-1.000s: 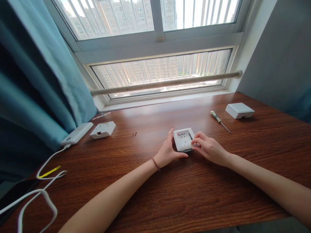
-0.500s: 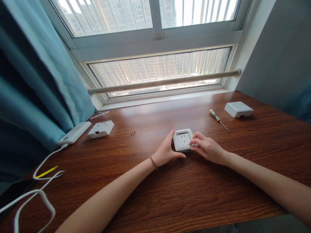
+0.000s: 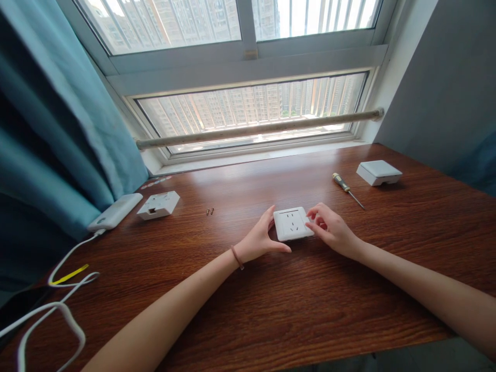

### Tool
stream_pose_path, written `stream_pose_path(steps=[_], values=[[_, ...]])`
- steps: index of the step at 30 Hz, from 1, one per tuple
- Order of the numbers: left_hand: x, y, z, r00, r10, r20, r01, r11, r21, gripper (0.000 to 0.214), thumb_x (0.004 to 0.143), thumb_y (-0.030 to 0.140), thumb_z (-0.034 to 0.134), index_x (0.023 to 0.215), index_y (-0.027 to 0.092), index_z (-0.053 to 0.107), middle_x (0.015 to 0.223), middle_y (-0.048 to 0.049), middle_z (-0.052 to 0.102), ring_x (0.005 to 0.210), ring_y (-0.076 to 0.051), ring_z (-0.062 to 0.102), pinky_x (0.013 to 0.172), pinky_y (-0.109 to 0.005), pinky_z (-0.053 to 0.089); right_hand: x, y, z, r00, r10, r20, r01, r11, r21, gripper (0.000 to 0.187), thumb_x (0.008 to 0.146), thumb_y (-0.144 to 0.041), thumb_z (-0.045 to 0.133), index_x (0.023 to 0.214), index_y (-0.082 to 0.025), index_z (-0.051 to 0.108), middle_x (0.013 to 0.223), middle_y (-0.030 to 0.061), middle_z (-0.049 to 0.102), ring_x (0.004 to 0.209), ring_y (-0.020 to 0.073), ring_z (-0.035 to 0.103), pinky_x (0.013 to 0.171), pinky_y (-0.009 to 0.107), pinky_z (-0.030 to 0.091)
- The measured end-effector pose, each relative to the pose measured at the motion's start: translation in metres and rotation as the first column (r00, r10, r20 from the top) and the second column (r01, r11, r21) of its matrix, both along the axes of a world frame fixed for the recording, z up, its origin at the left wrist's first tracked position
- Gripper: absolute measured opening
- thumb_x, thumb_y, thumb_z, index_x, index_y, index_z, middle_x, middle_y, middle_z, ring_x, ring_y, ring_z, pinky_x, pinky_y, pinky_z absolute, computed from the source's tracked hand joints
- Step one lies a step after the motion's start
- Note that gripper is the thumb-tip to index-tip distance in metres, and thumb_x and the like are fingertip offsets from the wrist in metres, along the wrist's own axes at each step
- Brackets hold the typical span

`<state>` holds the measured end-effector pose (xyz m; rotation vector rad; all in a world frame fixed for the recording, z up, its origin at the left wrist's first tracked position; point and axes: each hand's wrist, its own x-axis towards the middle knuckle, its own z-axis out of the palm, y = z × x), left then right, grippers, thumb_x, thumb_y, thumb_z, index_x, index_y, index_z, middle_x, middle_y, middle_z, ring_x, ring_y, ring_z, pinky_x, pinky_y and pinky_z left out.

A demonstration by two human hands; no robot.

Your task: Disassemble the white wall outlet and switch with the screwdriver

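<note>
Our left hand (image 3: 258, 236) had thumb and fingers spread wide apart, fingers against the left edge of the socket panel (image 3: 293, 224), thumb just in front. Our right hand (image 3: 335, 231) curled its fingers at the panel's right edge; whether they gripped it, we could not tell. The panel lay face up on our table (image 3: 271, 305). Left of it we had two small screws (image 3: 212, 211), then a white box (image 3: 159, 206); right of and beyond it, a screwdriver (image 3: 348, 190).

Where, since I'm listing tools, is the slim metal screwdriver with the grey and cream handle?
In the head view, the screwdriver lies right of centre on the glossy brown table, left of the square white plastic box and beyond the right hand.
</note>
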<state>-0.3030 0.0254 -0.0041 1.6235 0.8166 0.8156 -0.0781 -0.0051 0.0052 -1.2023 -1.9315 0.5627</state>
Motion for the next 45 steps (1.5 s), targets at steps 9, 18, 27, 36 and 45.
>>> stream_pose_path(steps=[9,18,27,36,45], values=[[-0.001,-0.001,0.017,0.960,0.253,-0.117,-0.275,0.927,-0.255,0.041,0.074,0.039,0.062,0.100,0.010,0.049,0.070,-0.0032,0.060,0.046,-0.007,0.056,0.038,-0.016,0.043,-0.003,0.006,-0.006,0.916,-0.096,-0.389,-0.159,0.803,-0.574,0.040,0.081,-0.045,0.051,0.104,-0.014,0.041,0.044,-0.0065,0.051,0.031,0.0101,0.049,0.028,0.018,0.036],[0.005,-0.008,0.017,0.996,0.079,0.039,-0.052,0.886,-0.461,0.048,0.069,0.028,0.070,0.108,0.009,0.050,0.075,-0.0060,0.065,0.051,-0.009,0.062,0.050,-0.017,0.052,-0.004,0.006,-0.005,0.839,-0.144,-0.525,-0.254,0.749,-0.612,0.042,0.076,-0.031,0.061,0.109,-0.012,0.043,0.051,-0.0042,0.056,0.041,0.0110,0.057,0.036,0.019,0.046],[0.004,-0.008,0.013,0.993,0.097,0.068,-0.056,0.890,-0.452,0.046,0.066,0.025,0.072,0.102,0.010,0.049,0.076,-0.0068,0.066,0.050,-0.010,0.063,0.048,-0.019,0.053,-0.004,0.005,-0.003,0.837,-0.104,-0.537,-0.292,0.745,-0.600,0.042,0.074,-0.033,0.063,0.105,-0.015,0.042,0.054,-0.0057,0.054,0.042,0.0112,0.058,0.036,0.020,0.047],[0.003,-0.007,0.012,0.988,0.101,0.115,-0.039,0.895,-0.445,0.045,0.064,0.025,0.074,0.097,0.011,0.047,0.078,-0.0062,0.065,0.049,-0.010,0.063,0.047,-0.019,0.051,-0.003,0.005,-0.008,0.803,-0.085,-0.590,-0.345,0.741,-0.576,0.038,0.073,-0.036,0.065,0.099,-0.014,0.047,0.059,-0.0033,0.058,0.042,0.0087,0.056,0.037,0.018,0.044],[0.004,-0.011,0.012,0.981,0.104,0.163,-0.024,0.901,-0.433,0.036,0.069,0.028,0.068,0.095,0.012,0.050,0.079,-0.0044,0.063,0.055,-0.009,0.060,0.046,-0.018,0.049,-0.007,0.002,-0.003,0.768,-0.062,-0.638,-0.419,0.705,-0.573,0.035,0.072,-0.036,0.065,0.091,-0.017,0.043,0.063,-0.0045,0.057,0.040,0.0071,0.055,0.034,0.016,0.039]])
